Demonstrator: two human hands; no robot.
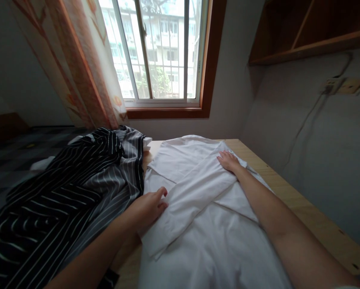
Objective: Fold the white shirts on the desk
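A white garment (195,172) lies spread on a wooden tabletop, with one sleeve folded diagonally across its body down to the lower left. My right hand (228,161) rests flat on the upper right of the garment, its fingers stretched out. At the sleeve's left edge is my left hand (153,205), with thumb and fingers curved and a gap between them. Nothing shows between those fingertips, which are close to or touching the white cloth.
Black and grey striped clothing (86,180) is heaped on the left, over a dark checked cloth (5,160). The wooden tabletop (288,192) extends along the right wall. Behind are a window and a curtain (86,60); a shelf (312,44) hangs upper right.
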